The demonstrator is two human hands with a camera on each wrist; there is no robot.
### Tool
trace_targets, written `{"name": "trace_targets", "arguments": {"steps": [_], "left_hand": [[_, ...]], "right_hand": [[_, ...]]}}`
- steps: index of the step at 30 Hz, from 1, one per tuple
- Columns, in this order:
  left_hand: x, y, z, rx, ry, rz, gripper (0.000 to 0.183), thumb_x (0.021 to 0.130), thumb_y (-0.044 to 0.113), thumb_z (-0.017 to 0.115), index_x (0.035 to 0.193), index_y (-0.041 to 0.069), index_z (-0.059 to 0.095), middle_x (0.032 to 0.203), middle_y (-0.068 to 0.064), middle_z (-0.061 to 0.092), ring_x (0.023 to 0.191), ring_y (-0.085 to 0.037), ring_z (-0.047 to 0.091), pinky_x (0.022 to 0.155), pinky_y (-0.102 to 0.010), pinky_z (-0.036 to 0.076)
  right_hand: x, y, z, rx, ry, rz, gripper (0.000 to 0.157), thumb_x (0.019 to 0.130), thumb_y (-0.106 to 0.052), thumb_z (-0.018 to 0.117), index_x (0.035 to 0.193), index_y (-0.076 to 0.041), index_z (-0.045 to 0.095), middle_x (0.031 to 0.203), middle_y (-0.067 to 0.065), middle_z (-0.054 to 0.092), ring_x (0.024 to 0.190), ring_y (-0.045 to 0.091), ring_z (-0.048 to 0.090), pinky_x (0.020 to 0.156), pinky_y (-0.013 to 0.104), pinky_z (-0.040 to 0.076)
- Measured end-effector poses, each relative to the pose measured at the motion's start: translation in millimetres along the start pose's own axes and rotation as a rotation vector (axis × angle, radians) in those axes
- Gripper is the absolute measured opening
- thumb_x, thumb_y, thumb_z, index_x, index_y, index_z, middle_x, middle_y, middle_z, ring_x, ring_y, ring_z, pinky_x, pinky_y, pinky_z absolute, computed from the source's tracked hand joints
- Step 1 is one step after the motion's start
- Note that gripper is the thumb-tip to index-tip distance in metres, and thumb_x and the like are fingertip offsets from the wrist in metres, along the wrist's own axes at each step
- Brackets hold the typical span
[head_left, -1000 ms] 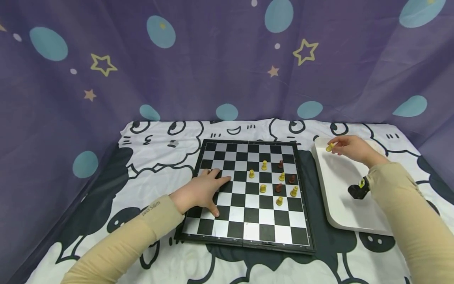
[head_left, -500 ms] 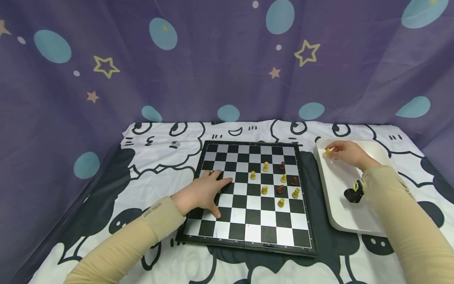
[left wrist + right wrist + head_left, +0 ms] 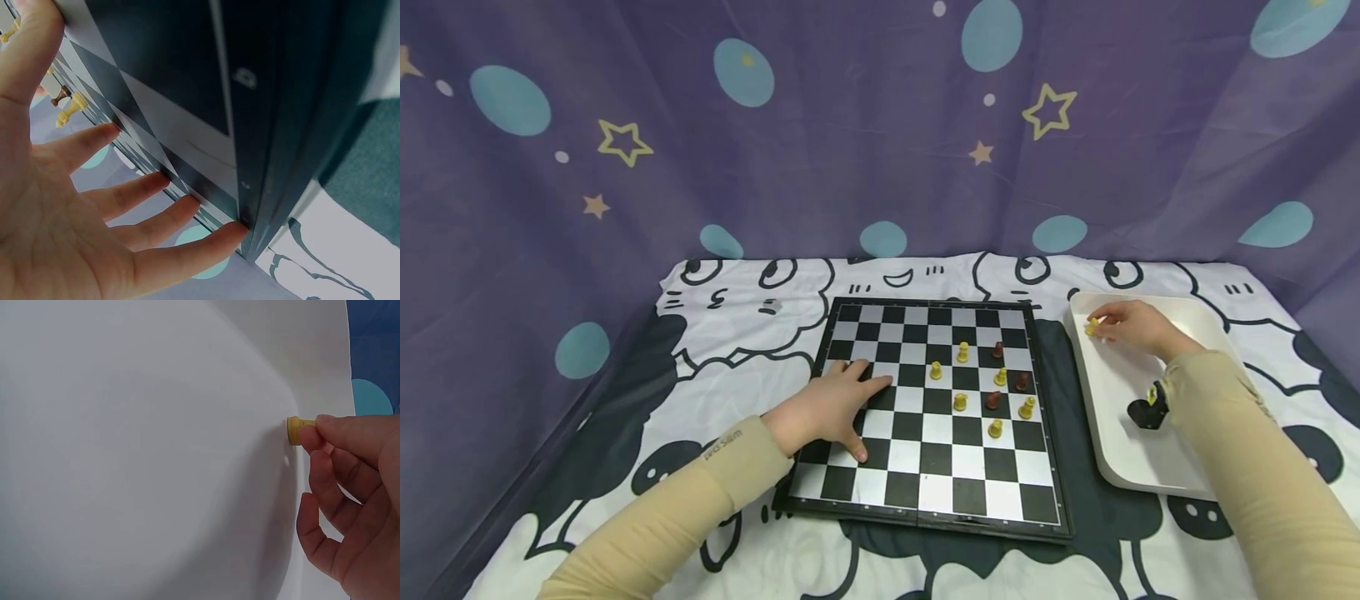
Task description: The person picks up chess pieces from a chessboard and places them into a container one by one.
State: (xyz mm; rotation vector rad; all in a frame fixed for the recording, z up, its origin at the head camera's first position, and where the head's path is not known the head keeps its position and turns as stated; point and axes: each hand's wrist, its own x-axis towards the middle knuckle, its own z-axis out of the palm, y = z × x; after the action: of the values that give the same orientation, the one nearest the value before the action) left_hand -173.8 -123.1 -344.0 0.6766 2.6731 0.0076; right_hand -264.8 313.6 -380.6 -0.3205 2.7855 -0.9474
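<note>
Fingers spread, my left hand rests its fingertips on the left side of the chessboard; the left wrist view shows the fingers touching the squares near the lettered border. Over at the right, my right hand pinches a yellow chess piece between thumb and fingers, low in the far left part of a white tray. The piece's base faces the tray; whether it touches cannot be told. On the board's right half stand several yellow chess pieces and three dark red chess pieces.
Patterned cloth covers the table, and a purple curtain hangs behind it. The tray stands right of the board, a strip of cloth between them. A black wrist camera on the right wrist hangs over the tray.
My right hand has moved slightly left and lower into the tray, still pinching the yellow chess piece. The left hand keeps its place on the board.
</note>
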Motion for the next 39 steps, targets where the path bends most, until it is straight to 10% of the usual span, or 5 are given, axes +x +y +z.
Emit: {"name": "trace_targets", "arguments": {"steps": [39], "left_hand": [[1.4,-1.5,0.6,-0.006,-0.002,-0.001,0.111,0.052,0.048,0.089,0.147,0.02,0.037,0.15,-0.018,0.031,0.132,-0.042,0.031,0.097,-0.055,0.043]], "right_hand": [[-19,-22,-27.4,-0.11,-0.02,0.012,0.037,0.095,-0.016,0.054,0.123,0.007,0.054,0.1,0.021,0.067,0.081,0.016,0.059,0.068,0.03,0.047]]}}
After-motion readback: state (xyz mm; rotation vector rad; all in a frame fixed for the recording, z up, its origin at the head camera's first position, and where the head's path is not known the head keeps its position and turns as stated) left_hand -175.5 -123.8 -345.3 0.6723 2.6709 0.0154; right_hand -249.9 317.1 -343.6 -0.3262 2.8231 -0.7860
